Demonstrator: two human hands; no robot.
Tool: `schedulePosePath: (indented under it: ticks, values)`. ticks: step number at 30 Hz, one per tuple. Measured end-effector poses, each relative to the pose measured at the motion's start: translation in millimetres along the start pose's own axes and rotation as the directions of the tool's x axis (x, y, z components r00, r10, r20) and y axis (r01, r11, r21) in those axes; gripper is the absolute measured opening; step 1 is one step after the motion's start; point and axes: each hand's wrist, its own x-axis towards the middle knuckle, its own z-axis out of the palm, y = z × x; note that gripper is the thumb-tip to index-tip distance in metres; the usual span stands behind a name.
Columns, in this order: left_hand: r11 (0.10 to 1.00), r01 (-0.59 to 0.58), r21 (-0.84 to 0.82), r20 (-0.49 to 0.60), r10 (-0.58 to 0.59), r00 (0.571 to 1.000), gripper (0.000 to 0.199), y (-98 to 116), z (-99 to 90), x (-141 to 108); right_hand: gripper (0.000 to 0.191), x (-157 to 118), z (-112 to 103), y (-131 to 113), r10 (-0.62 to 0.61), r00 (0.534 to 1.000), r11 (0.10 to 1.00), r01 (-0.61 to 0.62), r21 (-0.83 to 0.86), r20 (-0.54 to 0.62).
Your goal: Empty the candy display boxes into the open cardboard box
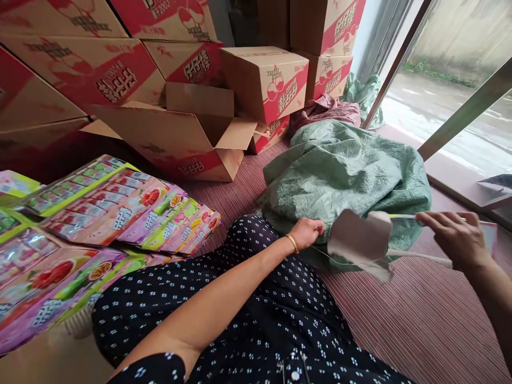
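My left hand (306, 233), with a gold bangle at the wrist, is closed above my knee. Whatever its fingers pinch is too small to make out; a thin pale thread runs just below it toward a greyish, ragged-edged sheet (358, 240). On the right, my right hand (464, 234) is closed on a narrow white strip (404, 216) that reaches to this sheet. A second white strip (420, 257) extends from the sheet's lower side to beneath that hand. Behind the sheet lies a crumpled green woven sack (336, 170).
Colourful packs (132, 208) with fruit pictures lie in rows at left. An open cardboard box (180, 136) stands ahead, near stacked red-printed cartons (268, 80). A maroon sack (332, 112) sits behind the green one. A framed glass door (452, 106) is at right, beside ribbed reddish flooring (420, 314).
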Motion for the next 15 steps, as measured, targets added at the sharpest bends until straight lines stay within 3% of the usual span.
schedulePosePath:
  ticks: [3, 7, 10, 13, 15]
  values:
    - [0.996, 0.049, 0.078, -0.147, -0.037, 0.988, 0.024, -15.1, -19.1, -0.8, 0.035, -32.2, 21.5, 35.6, 0.222, 0.974, 0.972, -0.217, -0.094, 0.039]
    - [0.977, 0.078, 0.198, -0.183, -0.041, 0.982, 0.034, -6.7, -37.3, 15.6, 0.04, -41.8, 18.7, 38.3, 0.247, 0.969, 0.958, -0.247, -0.145, -0.019]
    - [0.926, 0.017, 0.378, -0.013, -0.013, 1.0, 0.05, 5.3, -34.2, 29.8, 0.041, -27.8, 5.5, 22.0, 0.174, 0.975, 0.965, -0.198, -0.175, -0.141]
    - [0.78, -0.025, 0.626, 0.192, -0.124, 0.973, 0.079, -1.6, -17.7, 35.2, 0.041, -21.6, -0.6, 19.9, 0.106, 0.939, 0.96, -0.182, -0.212, -0.327]
    - [0.696, 0.017, 0.718, 0.19, -0.219, 0.957, 0.099, -16.0, -1.5, 35.1, 0.04, -30.4, 2.2, 31.2, 0.117, 0.894, 0.95, -0.228, -0.215, -0.433]
